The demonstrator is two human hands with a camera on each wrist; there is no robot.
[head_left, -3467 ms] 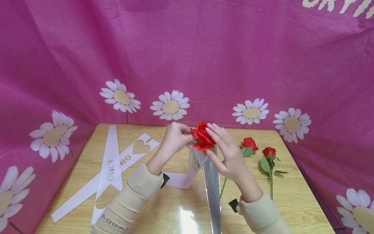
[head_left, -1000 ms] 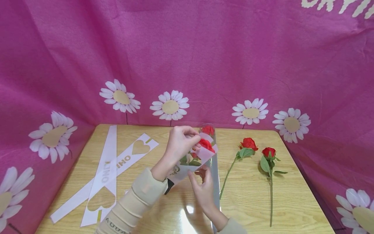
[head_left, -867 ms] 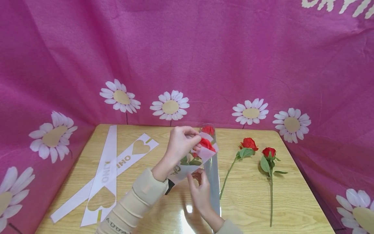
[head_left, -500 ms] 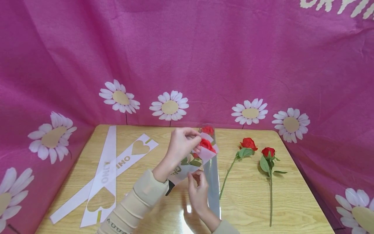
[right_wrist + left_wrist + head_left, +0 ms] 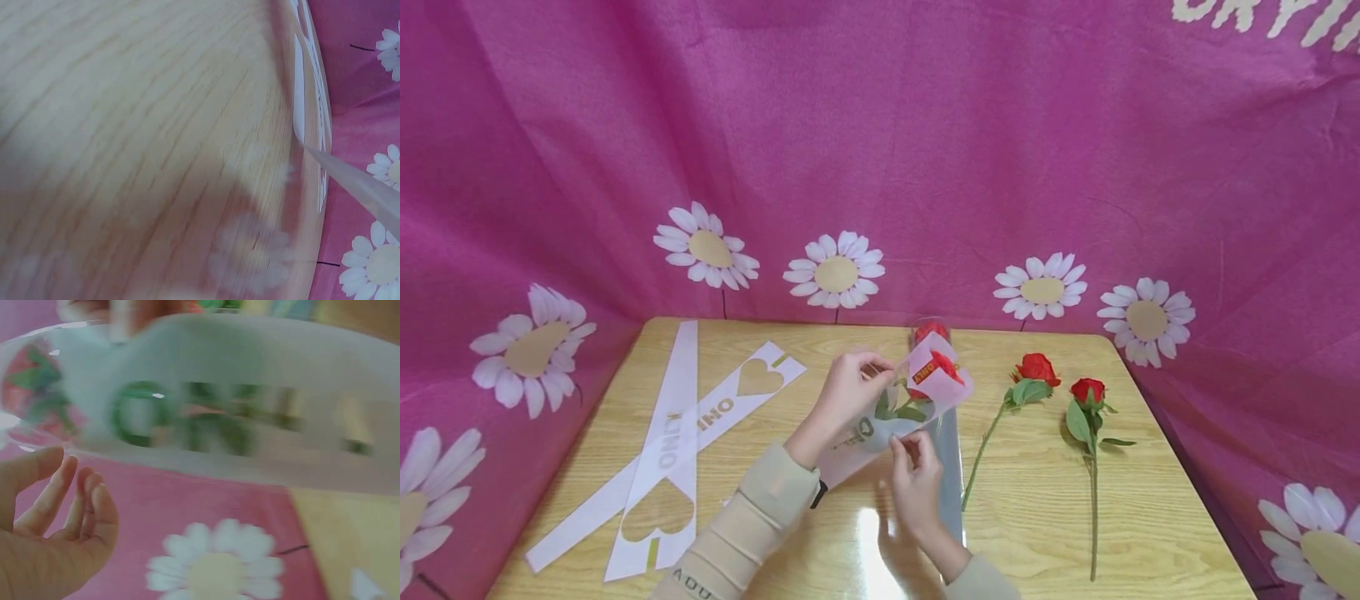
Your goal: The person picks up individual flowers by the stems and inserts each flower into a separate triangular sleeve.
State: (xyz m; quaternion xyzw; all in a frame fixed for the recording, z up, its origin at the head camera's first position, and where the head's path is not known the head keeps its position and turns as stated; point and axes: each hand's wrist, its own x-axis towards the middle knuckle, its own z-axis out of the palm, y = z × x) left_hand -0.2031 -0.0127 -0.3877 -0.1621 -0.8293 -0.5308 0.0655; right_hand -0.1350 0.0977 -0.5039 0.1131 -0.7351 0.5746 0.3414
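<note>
A red artificial rose (image 5: 946, 367) with green leaves lies inside a translucent white flower wrapper (image 5: 850, 467) lettered "ONLY". The wrapper runs slantwise over the middle of the table. My right hand (image 5: 917, 483) pinches its near edge between thumb and fingers. In the left wrist view these fingertips (image 5: 140, 315) show at the wrapper's top edge. My left hand (image 5: 842, 396) is beside the far edge; the left wrist view has its loosely bent fingers (image 5: 103, 506) apart from the wrapper, with nothing between them. The right wrist view shows the wrapper's tapered end (image 5: 362, 187), not the hand.
A clear-and-silver sleeve (image 5: 951, 475) with another red rose (image 5: 931, 330) at its top lies beneath the wrapped one. Two loose roses (image 5: 1036, 368) (image 5: 1087, 390) rest on the right. Two crossed white wrappers (image 5: 658, 475) (image 5: 760, 379) with heart cutouts lie on the left of the table (image 5: 1037, 542).
The loose rose is now inside the wrapper, which has tilted and shows more of its lettering. My left hand has let go of the wrapper and moved down and left; my right hand has come to its near edge.
</note>
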